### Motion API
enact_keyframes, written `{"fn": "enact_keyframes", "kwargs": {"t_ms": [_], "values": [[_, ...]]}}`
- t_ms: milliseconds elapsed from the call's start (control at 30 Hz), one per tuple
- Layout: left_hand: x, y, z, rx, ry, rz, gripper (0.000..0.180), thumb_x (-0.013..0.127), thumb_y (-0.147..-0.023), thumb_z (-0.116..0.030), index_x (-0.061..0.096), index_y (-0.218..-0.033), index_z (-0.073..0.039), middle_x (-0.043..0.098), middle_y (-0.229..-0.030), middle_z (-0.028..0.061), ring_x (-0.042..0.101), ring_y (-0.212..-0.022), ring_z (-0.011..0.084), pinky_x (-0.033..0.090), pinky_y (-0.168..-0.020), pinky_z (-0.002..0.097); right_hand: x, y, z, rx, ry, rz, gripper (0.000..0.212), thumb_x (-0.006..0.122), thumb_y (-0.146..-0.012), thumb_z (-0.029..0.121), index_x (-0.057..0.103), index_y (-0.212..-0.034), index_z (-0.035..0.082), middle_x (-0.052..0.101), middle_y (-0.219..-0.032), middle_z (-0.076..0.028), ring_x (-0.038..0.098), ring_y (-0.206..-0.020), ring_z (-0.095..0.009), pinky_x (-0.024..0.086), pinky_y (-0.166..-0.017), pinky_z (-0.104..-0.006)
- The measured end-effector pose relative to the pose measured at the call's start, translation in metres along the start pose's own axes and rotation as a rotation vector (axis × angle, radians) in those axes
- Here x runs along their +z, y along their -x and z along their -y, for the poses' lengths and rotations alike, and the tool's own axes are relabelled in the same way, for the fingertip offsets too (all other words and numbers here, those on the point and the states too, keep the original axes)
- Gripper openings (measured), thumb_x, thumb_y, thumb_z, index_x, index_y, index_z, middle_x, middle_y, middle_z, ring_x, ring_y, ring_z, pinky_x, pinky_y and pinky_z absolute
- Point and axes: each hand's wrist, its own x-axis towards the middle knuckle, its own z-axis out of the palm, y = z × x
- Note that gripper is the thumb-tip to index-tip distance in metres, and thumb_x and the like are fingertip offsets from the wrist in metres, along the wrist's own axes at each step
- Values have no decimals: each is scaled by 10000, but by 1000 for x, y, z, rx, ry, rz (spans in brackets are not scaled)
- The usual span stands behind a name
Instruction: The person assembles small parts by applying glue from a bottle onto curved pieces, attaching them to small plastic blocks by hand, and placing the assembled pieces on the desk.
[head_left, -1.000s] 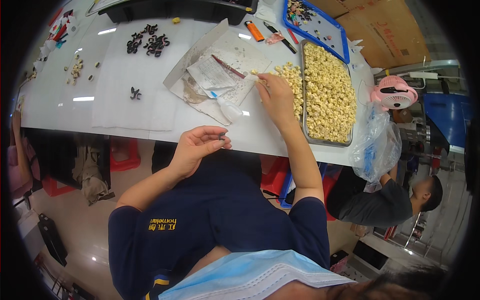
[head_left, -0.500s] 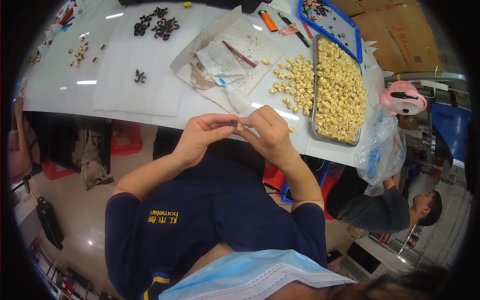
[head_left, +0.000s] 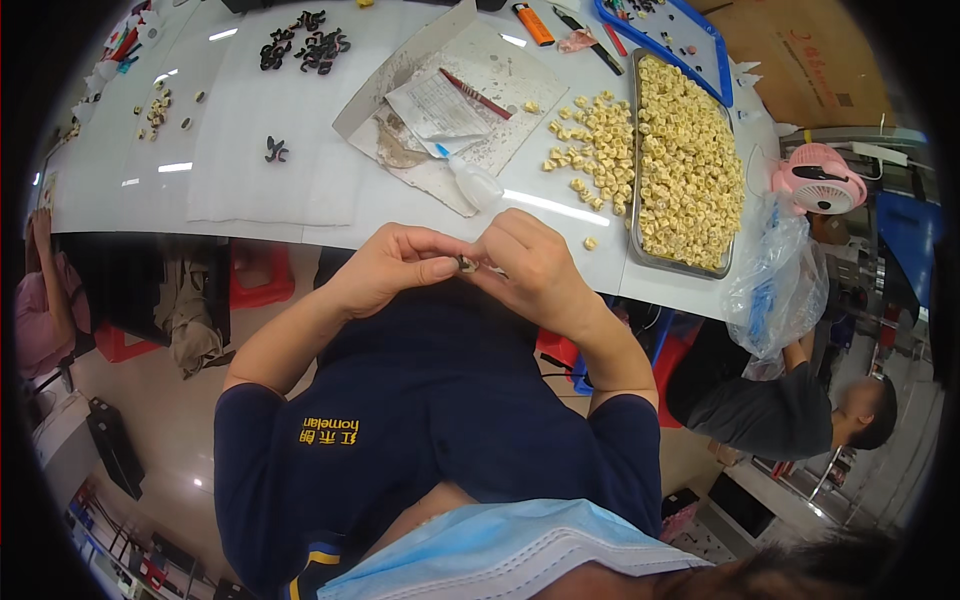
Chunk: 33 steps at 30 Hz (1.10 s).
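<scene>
The left hand (head_left: 392, 268) pinches a small dark piece (head_left: 466, 264) near the surface (head_left: 615, 265) edge; the right hand (head_left: 535, 262) meets it, its grip hidden. Seemingly this step is fine two-handed fitting; next calls for steady fingertips.

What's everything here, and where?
Table: one, white, upper half
Metal tray: one, silver, table's right
Small pieces: many, yellow, mostly in tray
Curved pieces: several, black, upper left
Board: one, whitish, upper middle
Bottle: one, clear, overlapping board
Lighter: one, orange, top
Shallow tray: one, blue, top right
Fan: one, pink, right
Bag: one, clear, below fan
Other people: two, pink and grey tops, edges
Held piece: one, dark and pale, fingertips
Left hand: one, bare, centre
Right hand: one, bare, centre
</scene>
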Motion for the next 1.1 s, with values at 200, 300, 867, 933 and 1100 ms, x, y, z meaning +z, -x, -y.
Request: {"fn": "enact_keyframes", "kwargs": {"t_ms": [200,300,867,933,1100], "values": [[-11,-5,-8,18,-88,196,289,693,-789,-92,605,-1051,-5,624,-981,34,570,-910,87,448,-837,236,0,-4,5,-71,-88,-11,256,758,-578,23,591,-773,34,507,-705,-69,529,-651,-226,426,-545,-322],[1,-2,-14,41,-99,197,275,714,-770,-98,602,-1006,-10,609,-966,21,558,-913,91,439,-840,245,-2,-1,6,-5,-168,-25,269,773,-593,44,629,-820,35,561,-783,-57,563,-731,-198,456,-590,-298],[13,3,-3,98,-210,76,237,719,-772,-140,615,-943,-12,610,-868,15,556,-819,76,435,-769,224,1,8,-4,-47,-432,-40,253,778,-627,68,626,-825,28,622,-908,-66,583,-865,-220,481,-726,-298],[9,7,3,66,-136,39,234,677,-818,-154,610,-983,-2,608,-904,34,555,-851,87,434,-783,224,8,12,0,27,-451,-113,269,780,-635,68,626,-851,25,627,-907,-78,595,-850,-217,490,-717,-292],[18,3,19,51,352,39,259,552,-909,-243,575,-1005,-3,617,-1010,90,584,-987,173,433,-922,322,23,22,-2,83,-377,-293,297,766,-661,34,621,-920,11,643,-897,-110,632,-805,-212,514,-697,-276]]}}
